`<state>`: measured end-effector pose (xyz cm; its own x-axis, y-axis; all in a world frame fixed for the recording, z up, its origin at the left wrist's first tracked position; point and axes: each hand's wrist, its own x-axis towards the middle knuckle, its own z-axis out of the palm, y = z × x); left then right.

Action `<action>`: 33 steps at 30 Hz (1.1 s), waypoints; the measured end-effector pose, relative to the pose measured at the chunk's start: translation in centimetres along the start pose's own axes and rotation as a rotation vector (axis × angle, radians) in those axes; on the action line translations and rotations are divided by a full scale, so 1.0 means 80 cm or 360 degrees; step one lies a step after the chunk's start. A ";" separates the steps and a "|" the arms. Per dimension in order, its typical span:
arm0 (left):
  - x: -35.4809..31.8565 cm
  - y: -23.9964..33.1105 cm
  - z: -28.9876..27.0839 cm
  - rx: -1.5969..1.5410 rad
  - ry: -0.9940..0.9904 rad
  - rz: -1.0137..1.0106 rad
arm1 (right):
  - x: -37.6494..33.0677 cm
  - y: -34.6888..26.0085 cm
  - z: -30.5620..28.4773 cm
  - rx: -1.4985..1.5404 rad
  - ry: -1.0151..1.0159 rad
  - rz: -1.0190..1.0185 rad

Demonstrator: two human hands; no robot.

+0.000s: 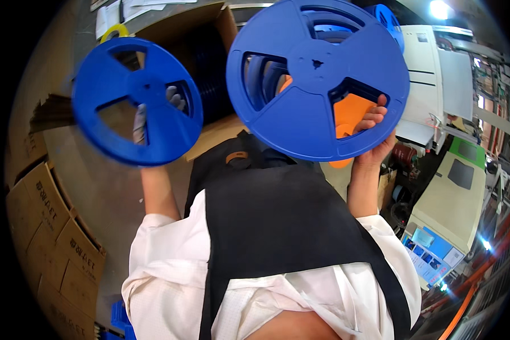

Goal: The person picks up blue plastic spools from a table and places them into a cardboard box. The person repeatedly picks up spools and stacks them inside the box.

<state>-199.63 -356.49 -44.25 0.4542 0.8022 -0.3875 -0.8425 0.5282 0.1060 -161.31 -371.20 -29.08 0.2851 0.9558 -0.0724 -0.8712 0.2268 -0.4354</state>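
Observation:
Two flat blue plastic reels are held up in front of me, one in each hand. My left hand (140,123), with grey covering on its fingers, grips the smaller-looking left reel (146,86) through its cut-out windows. The left reel's rim is slightly blurred. My right hand (374,119) has its bare fingers curled through the lower right window of the other reel (300,62), its palm and thumb mostly behind the rim. Through that reel's windows show an orange surface (351,113) and more blue reels (260,82).
An open cardboard box (226,25) with dark blue reels inside stands beyond my hands. A yellow ring (113,31) and papers (110,20) lie at the far left. Stacked cartons (56,226) line the left side. Pale machines (447,187) stand on the right.

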 end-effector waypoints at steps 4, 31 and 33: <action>0.033 -0.010 -0.053 0.0143 0.0252 -0.0037 | -0.003 0.004 -0.009 -0.0216 0.0164 -0.0084; 0.347 -0.083 -0.279 0.0315 0.0821 -0.0584 | -0.086 0.084 -0.059 -0.0582 0.1195 -0.0066; 0.346 -0.086 -0.300 0.0815 0.0805 -0.0544 | -0.084 0.084 -0.056 -0.0585 0.1201 -0.0073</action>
<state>-188.21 -344.61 -77.69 0.3734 0.4140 -0.8302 -0.3869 0.8829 0.2663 -167.28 -376.92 -35.50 0.6220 0.5357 -0.5711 -0.7035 0.0621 -0.7080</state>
